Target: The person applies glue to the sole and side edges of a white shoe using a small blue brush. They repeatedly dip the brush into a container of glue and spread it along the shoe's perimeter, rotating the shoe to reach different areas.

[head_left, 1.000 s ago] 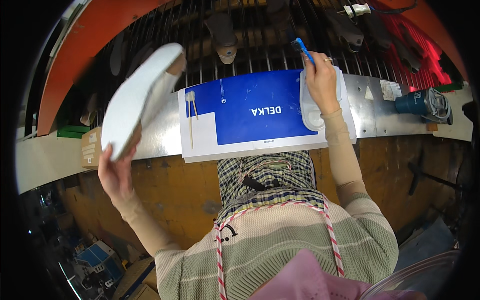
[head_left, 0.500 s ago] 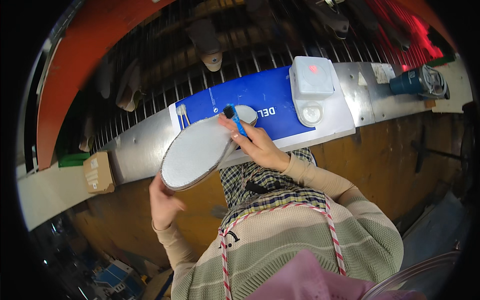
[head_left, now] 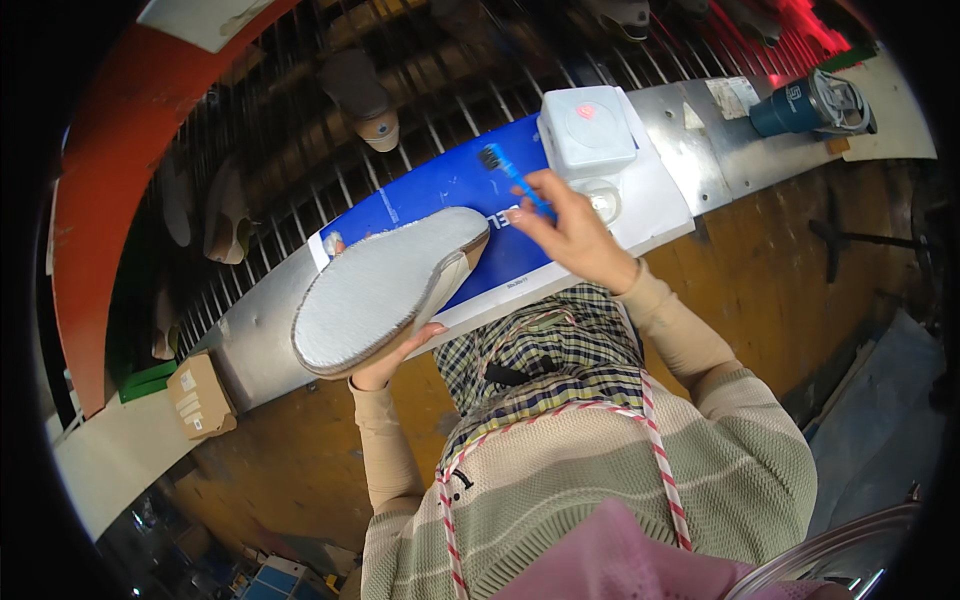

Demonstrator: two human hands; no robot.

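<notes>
My left hand holds a shoe from below, its pale grey sole turned up toward me. My right hand grips a small brush with a blue handle, its dark bristles pointing away, just past the toe of the shoe. Both hands hover over a blue sheet lying on a metal work shelf. A white square container with a red mark on its lid sits on that sheet, right of the brush.
Behind the shelf a barred rack carries several shoes, framed by an orange arch. A blue power tool rests at the shelf's right end. A small cardboard box stands at the left. My checked scarf and striped jumper fill the lower view.
The shoe came down from high on the left to in front of me, sole up. My right hand left the container, brushed at the sole, then lifted the brush off past the toe.
</notes>
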